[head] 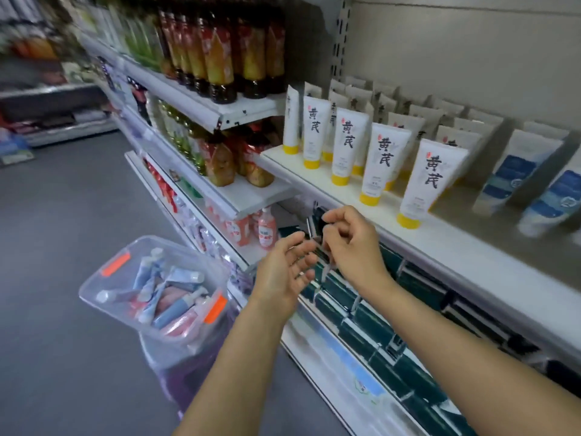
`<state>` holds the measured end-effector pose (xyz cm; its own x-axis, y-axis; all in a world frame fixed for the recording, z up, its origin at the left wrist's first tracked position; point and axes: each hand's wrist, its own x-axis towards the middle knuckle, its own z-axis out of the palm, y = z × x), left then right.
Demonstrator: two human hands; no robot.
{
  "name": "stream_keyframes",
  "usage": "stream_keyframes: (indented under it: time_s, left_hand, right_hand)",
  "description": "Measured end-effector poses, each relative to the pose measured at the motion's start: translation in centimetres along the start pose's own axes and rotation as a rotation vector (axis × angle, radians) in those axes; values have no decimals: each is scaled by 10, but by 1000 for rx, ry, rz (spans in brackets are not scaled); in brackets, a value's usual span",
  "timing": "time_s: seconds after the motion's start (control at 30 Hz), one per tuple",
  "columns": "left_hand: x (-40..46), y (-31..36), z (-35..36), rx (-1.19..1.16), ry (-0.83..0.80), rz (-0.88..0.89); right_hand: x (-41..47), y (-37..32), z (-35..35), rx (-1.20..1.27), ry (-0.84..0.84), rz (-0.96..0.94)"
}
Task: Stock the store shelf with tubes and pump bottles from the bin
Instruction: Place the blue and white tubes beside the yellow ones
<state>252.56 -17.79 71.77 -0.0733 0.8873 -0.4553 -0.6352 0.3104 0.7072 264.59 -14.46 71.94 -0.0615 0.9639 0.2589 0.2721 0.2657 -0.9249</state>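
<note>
Where both forearms reach in from the lower edge, the left hand (287,270) is held palm-up with its fingers (303,258) straight and spread, holding nothing. Just beside it, the right hand (349,243) has its fingers curled, pinching a small dark item (318,223) at the edge of the lower shelf; what the item is cannot be told. Left of the hands, a clear plastic bin (103,284) with orange clips sits on a purple stand, heaped with blue, white and pink tubes (169,287). Dark green boxes (361,322) fill the lower shelf. Above, on the white shelf (314,177), white tubes with yellow caps (345,146) stand cap-down in rows. Farther left, pink pump bottles (267,231) stand on a low shelf.
</note>
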Motion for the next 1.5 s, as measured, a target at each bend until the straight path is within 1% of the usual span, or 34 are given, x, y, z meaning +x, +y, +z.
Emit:
stream_keyframes:
  time_s: [0.23, 0.33, 0.43, 0.57, 0.7, 0.8, 0.97, 1.07, 1.13, 1.27, 1.33, 1.4, 1.5]
  left_hand:
    - [37, 68, -127, -34, 200, -42]
    - [53, 90, -177, -49, 284, -72]
    - [68, 104, -227, -56, 356, -95]
    - [91, 115, -277, -33, 452, -138]
    - [123, 114, -317, -25, 548, -218]
    - [151, 111, -340, -34, 599, -256]
    - [198, 110, -371, -67, 663, -295]
    - [230, 109, -392, -30, 738, -299]
    - [252, 105, -409, 73, 787, -306]
    - [289, 86, -441, 401, 869, -294]
    - [303, 69, -458, 564, 871, -298]
    - [313, 51, -472, 733, 869, -364]
    - [321, 36, -481, 1016, 784, -411]
  right_hand:
    - [23, 9, 148, 81, -182, 92]
    - [32, 23, 205, 79, -267, 166]
    - [37, 42, 254, 70, -317, 239]
    - [40, 64, 300, 36, -384, 357]
    - [51, 88, 335, -26, -493, 469]
    - [69, 109, 356, -114, -580, 490]
    - [100, 154, 404, -278, -679, 514]
    - [114, 182, 433, -376, -758, 518]
    - [123, 202, 451, -507, -817, 464]
    - [133, 236, 478, -861, -958, 269]
    - [135, 251, 487, -980, -1011, 167]
    - [134, 263, 493, -1087, -1051, 36]
    - [129, 275, 504, -1219, -1068, -100]
